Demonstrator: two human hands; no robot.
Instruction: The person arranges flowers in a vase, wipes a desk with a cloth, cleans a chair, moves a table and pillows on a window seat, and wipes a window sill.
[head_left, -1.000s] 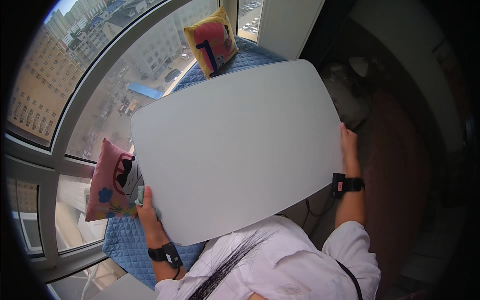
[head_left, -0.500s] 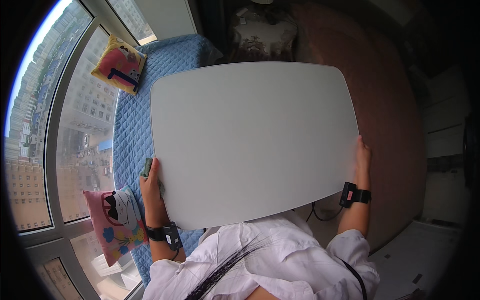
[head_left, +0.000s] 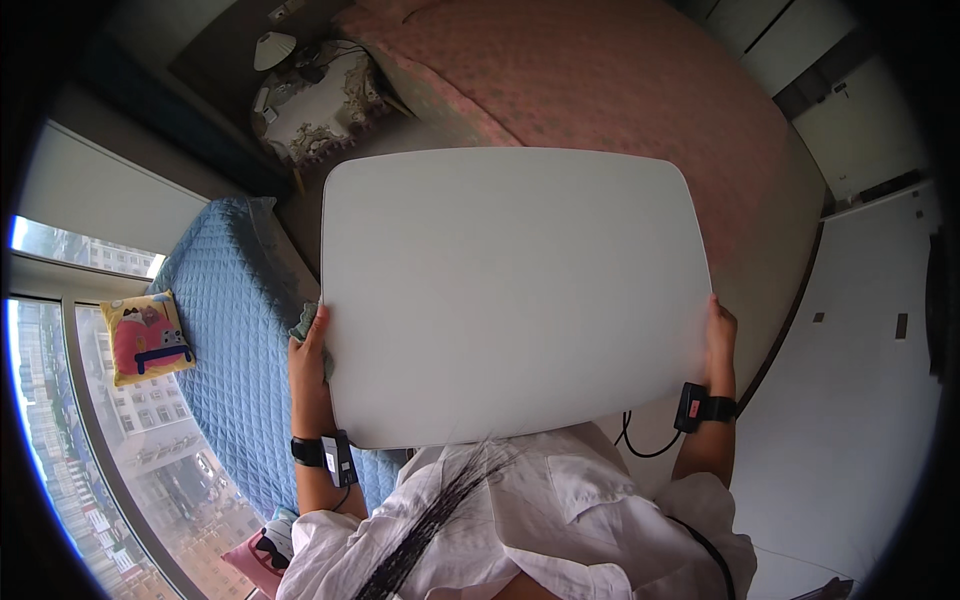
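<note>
A broad white tabletop [head_left: 515, 300] with rounded corners is held level in front of my body. My left hand [head_left: 308, 345] grips its left edge, thumb on the rim, and a crumpled grey-green cloth [head_left: 304, 322] is pinched in the same hand. On the opposite side, my right hand [head_left: 720, 335] is closed round the right edge. The fingers under the board are hidden, and so is whatever lies beneath it. Each wrist carries a strapped black device with a cable.
On the left, a blue quilted cover [head_left: 225, 350] runs along the window, with a yellow cushion [head_left: 147, 338] and a pink cushion [head_left: 262, 555]. Beyond the board stand a bed with a pink spread [head_left: 600, 80] and a small cloth-covered table [head_left: 325, 105] bearing a lamp [head_left: 273, 50]. White cabinets [head_left: 850, 380] are on the right.
My view has turned to the right, so window, cushions and small table sit further left. The tabletop has come along in both hands; neither grip has changed.
</note>
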